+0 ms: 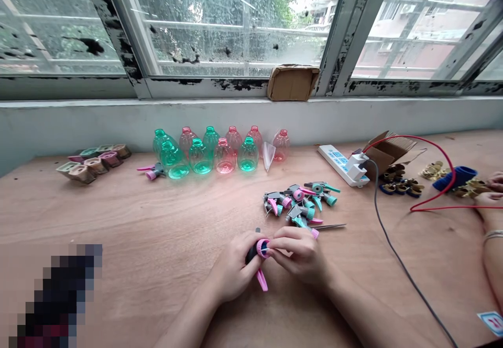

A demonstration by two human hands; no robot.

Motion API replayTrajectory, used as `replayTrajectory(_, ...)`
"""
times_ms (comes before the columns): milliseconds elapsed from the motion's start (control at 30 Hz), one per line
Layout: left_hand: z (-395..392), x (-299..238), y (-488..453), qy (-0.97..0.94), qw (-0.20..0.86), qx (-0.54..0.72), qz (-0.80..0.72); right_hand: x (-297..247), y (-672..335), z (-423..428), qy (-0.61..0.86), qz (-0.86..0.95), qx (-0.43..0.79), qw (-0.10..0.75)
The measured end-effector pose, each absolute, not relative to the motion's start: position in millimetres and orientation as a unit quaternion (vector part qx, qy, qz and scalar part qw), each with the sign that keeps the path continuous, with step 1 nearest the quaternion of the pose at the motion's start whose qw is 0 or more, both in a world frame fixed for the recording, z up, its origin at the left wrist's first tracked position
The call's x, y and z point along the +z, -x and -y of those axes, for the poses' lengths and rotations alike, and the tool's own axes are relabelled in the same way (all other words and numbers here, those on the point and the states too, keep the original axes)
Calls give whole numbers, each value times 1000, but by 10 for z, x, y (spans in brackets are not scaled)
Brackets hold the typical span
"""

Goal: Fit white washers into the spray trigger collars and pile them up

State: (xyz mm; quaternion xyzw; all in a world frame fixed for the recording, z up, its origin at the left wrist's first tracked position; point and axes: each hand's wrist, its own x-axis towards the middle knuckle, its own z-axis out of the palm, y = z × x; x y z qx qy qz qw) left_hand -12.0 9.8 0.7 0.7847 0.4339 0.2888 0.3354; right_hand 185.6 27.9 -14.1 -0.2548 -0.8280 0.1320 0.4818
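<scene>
While a black plastic trigger sprayer head [251, 254] with a pink plastic trigger [262, 280] is grasped in the left hand [231, 267], its pink ring collar [263, 248] is pinched by the right hand [298, 253], above the light wooden desk [118, 217], just below a heap of grey, teal and pink sprayer heads [301, 201]

Wooden tabletop [118, 217] below window sill [196, 90]. Plastic bottles [204, 154] in two rows at back, upper middle of frame; small square cups [93, 163] left of them. Pile of trigger sprayers [301, 201] right of centre, in front of bottles. Power strip [341, 164] behind pile, cardboard box [387, 154] just right of it. Left hand [231, 267] and right hand [301, 253] at bottom centre, just before pile, around single sprayer [255, 251]. Cardboard scrap [293, 82] on sill, above bottles.
</scene>
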Motion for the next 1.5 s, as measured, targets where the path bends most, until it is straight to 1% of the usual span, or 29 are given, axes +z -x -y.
replayTrajectory(300, -109, -19, 132, -788, 329, 283, -436, -221, -1808, -291, 280, 811, 144, 494)
replayTrajectory(467, -108, -28, 128, -788, 325, 283, -440, -202, -1818, -290, 274, 818, 160, 479)
replayTrajectory(667, -109, -40, 138, -786, 317, 294, -441, -166, -1817, -295, 285, 820, 152, 473)
replayTrajectory(1100, -110, -116, 152, -780, 248, 337, -466, -194, -1768, -285, 302, 830, 120, 454)
replayTrajectory(1500, -121, -130, 140, -788, 217, 334, -469, -235, -1754, -292, 324, 819, 156, 446)
